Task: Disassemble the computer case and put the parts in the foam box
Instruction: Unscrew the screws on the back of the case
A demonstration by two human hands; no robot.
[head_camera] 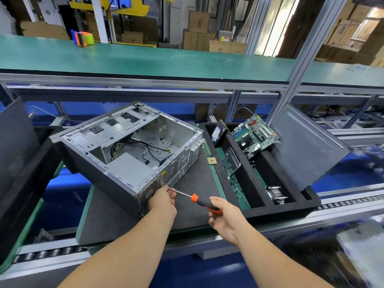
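Observation:
The open computer case [133, 146] lies on its side on a dark mat [187, 196], with cables and a grey power supply [129, 168] inside. My right hand [225, 219] grips the orange-and-black handle of a screwdriver [197, 199]. Its tip points at the case's rear corner. My left hand [164, 201] pinches the screwdriver's shaft by that rear panel. The black foam box [259, 210] to the right holds a motherboard [254, 135], a hard drive [218, 134], a clear plastic part [231, 163] and a heatsink [275, 194].
A CPU chip [212, 161] and a green RAM stick [205, 147] lie on the mat beside the case. A grey side panel [309, 144] leans behind the foam box. Another dark panel [16, 142] stands at the left. A green shelf [145, 59] runs across above.

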